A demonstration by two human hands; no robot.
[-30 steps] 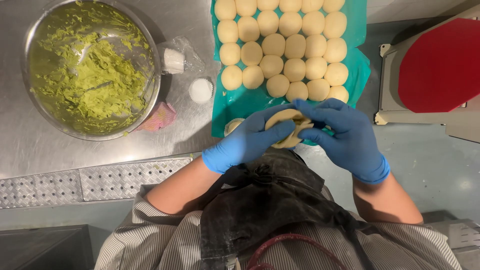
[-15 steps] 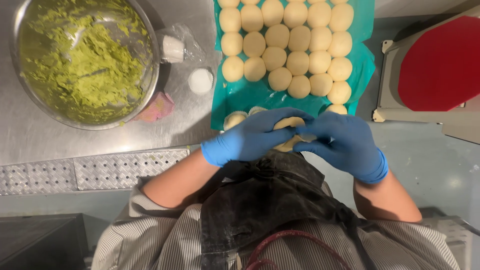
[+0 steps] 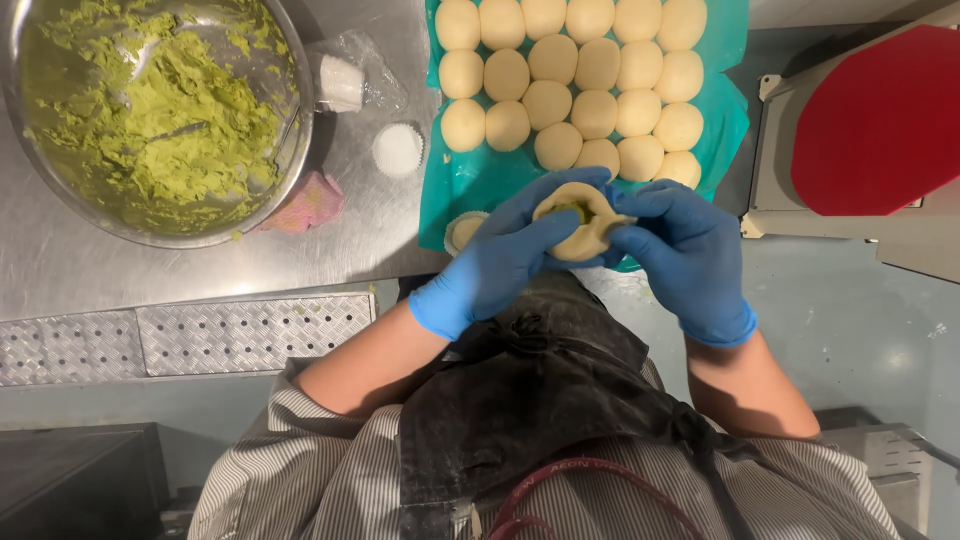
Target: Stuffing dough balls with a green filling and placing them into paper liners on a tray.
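While both gloved hands, left (image 3: pixel 500 265) and right (image 3: pixel 690 255), cup 1 soft dough (image 3: pixel 580 225), smooth round balls (image 3: pixel 575 70) lie beyond; bowl (image 3: pixel 290 150) of seemingly lumpy green paste (image 3: pixel 150 110) sits leftward.

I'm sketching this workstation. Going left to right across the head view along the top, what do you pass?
Metal bowl of green paste → small white paper cup → teal tray of dough balls → red board.

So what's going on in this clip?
A person in blue gloves holds a round piece of dough between the left hand and right hand, with a bit of green filling showing in its centre. Just beyond lies a teal sheet covered in rows of dough balls. A metal bowl of green paste sits on the steel counter.
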